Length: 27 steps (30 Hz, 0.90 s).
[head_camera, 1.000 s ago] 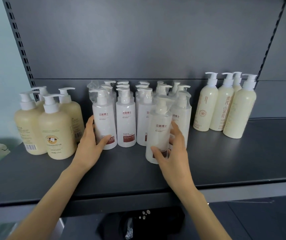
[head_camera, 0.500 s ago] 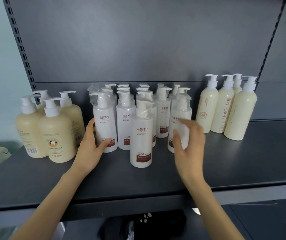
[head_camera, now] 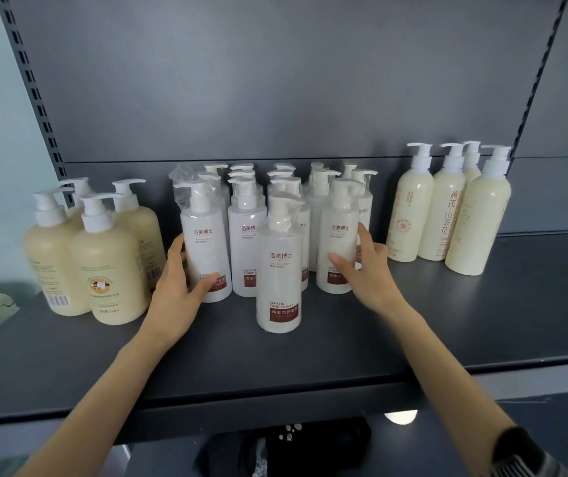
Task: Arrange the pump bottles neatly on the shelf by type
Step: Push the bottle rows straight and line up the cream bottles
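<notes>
Several white conditioner bottles (head_camera: 246, 235) wrapped in clear film stand in rows at the middle of the dark shelf (head_camera: 482, 321). One of them, the lone front bottle (head_camera: 279, 270), stands apart ahead of the rows, untouched. My left hand (head_camera: 176, 287) grips the leftmost front-row bottle (head_camera: 203, 242), thumb across its red label. My right hand (head_camera: 365, 270) holds the rightmost front-row bottle (head_camera: 337, 232), thumb on its front and fingers round its right side.
Several squat cream bottles (head_camera: 107, 263) are grouped at the left. Tall cream bottles (head_camera: 475, 218) stand at the right. A slotted upright (head_camera: 38, 98) and the grey back panel close the shelf behind. Bare shelf lies in front and at far right.
My right hand set the lone bottle down front and centre, let go of it and moved right onto the rightmost front-row bottle. My left hand stayed on its bottle.
</notes>
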{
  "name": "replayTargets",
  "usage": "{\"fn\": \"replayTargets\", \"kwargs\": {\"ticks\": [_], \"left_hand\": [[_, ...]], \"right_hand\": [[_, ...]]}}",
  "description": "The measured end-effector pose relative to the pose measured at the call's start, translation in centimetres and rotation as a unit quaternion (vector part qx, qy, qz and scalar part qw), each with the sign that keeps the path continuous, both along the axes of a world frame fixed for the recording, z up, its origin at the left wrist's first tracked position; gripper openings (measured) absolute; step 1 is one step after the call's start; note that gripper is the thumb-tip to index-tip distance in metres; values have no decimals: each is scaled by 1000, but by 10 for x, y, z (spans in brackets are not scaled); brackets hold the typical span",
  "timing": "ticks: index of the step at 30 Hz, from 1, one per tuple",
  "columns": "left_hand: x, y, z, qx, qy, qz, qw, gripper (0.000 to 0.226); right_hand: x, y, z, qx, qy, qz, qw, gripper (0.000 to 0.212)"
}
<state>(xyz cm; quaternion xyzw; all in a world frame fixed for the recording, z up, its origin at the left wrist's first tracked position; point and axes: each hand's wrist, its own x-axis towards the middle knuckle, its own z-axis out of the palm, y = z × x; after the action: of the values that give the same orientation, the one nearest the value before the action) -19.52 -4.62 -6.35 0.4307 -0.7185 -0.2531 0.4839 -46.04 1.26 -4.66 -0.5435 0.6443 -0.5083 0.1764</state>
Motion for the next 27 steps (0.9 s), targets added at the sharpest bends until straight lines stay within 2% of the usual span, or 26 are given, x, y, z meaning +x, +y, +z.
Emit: {"fn": "replayTargets", "kwargs": {"ticks": [4,11,24,27], "left_hand": [[-1,0,0,1,2,5,1000,77],[-2,0,1,-1,3,5,1000,77],[-2,0,1,-5,0,6,1000,76],[-1,1,1,-5,1,5,1000,75]], "right_hand": [[-1,-7,-9,-4,9,7,1000,66],[-1,-7,-17,-6,27,10,1000,79],[-2,-6,-20,-18,19,22,999,74],[3,-3,-17,-91,30,-20,995,78]]}}
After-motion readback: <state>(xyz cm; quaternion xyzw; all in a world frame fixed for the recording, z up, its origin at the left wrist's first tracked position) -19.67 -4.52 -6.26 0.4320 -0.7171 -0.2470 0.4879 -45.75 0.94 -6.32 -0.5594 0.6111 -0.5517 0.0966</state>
